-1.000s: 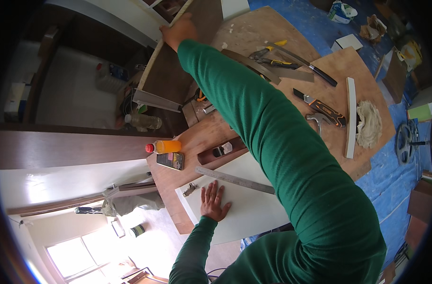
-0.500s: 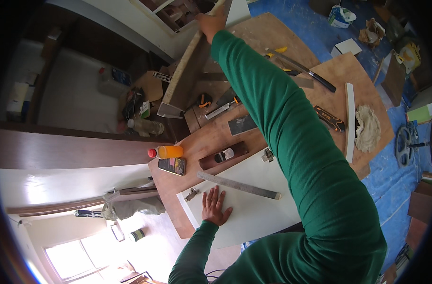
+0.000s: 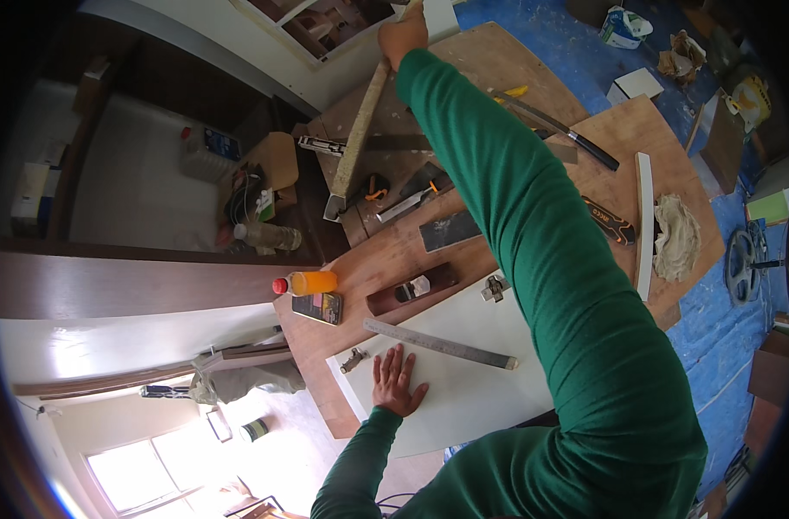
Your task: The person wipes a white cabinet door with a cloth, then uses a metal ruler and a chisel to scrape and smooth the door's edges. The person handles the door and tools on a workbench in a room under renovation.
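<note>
My left hand [image 3: 400, 385] lies flat with its fingers spread on a white panel [image 3: 463, 389], just below a steel ruler [image 3: 442, 343]. Metal hinges are fixed along the panel's far edge, one hinge [image 3: 353, 360] near that hand and another hinge [image 3: 495, 289] close to my right sleeve. Reaching far across the bench, my right hand [image 3: 403, 39] is closed around the far end of a long wooden board [image 3: 360, 130]. The board's narrow edge faces me. Part of the right hand's grip is hidden behind its back.
On the wooden bench [image 3: 325, 406] are a wooden hand plane [image 3: 412, 288], an orange drink bottle [image 3: 312, 283], a phone [image 3: 318, 308], a chisel [image 3: 407, 202], a tape measure [image 3: 376, 186], a handsaw [image 3: 584, 147], a white strip [image 3: 644, 225] and a cloth [image 3: 676, 238]. A dark cabinet stands left.
The board has turned so its broad face no longer shows, only its narrow edge. My right hand has shifted slightly right with it. My left hand stays flat on the panel.
</note>
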Motion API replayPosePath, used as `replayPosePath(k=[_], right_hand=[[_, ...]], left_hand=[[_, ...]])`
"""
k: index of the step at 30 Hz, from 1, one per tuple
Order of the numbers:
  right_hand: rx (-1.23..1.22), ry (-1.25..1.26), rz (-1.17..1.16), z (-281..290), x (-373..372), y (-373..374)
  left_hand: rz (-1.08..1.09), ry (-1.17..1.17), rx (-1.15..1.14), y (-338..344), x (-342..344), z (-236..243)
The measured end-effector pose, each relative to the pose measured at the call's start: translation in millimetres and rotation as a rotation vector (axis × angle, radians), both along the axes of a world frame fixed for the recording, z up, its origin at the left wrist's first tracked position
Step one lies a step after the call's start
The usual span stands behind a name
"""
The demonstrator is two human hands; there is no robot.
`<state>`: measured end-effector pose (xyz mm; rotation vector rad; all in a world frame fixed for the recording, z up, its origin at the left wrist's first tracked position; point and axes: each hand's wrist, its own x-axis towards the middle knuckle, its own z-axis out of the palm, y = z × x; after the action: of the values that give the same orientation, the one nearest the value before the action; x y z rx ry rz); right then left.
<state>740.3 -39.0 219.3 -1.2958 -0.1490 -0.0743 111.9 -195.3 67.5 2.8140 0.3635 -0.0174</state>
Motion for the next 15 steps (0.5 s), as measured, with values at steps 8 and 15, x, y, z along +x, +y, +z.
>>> replayPosePath(k=[8,15], right_hand=[[-0.059,0.027,-0.078,-37.0,-13.2,-57.9],[-0.430,0.255,-0.051,-122.8,21.3,-120.8]], left_hand=[[0.025,0.033,-0.010,-0.7,-3.4,3.9],[-0.004,0.002,-0.003,0.3,2.9,-1.4]])
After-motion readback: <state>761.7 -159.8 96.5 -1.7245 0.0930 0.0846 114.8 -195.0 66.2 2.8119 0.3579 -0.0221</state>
